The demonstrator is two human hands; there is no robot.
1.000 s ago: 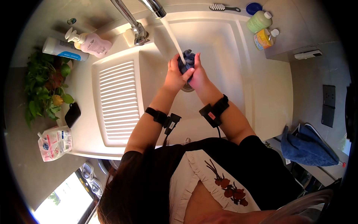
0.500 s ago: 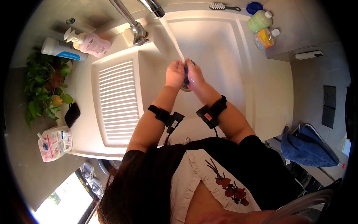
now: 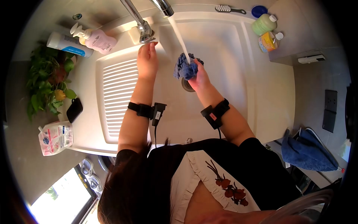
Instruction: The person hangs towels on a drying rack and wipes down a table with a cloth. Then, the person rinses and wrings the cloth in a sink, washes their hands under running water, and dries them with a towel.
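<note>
My right hand [image 3: 200, 77] is closed around a wet, crumpled blue cloth [image 3: 183, 68] above the sink drain [image 3: 187, 85]. Water from the tap spout [image 3: 167, 12] runs down onto the cloth. To the left, my left hand [image 3: 147, 61] is at the tap lever [image 3: 147, 39], fingers close together against it. The exact grip of its fingertips is partly hidden.
The white sink [image 3: 223, 93] has a ribbed drainboard [image 3: 120, 97] on its left. Behind that stand a pink pump bottle [image 3: 99, 40] and a white bottle [image 3: 67, 44]. A brush [image 3: 230, 9], a green bottle [image 3: 264, 24] and a yellow-labelled bottle [image 3: 269, 41] line the far right edge.
Both hands were together under the stream around the cloth. My left hand has let go and moved left and up to the tap lever; the cloth stays in my right hand, now bunched open.
</note>
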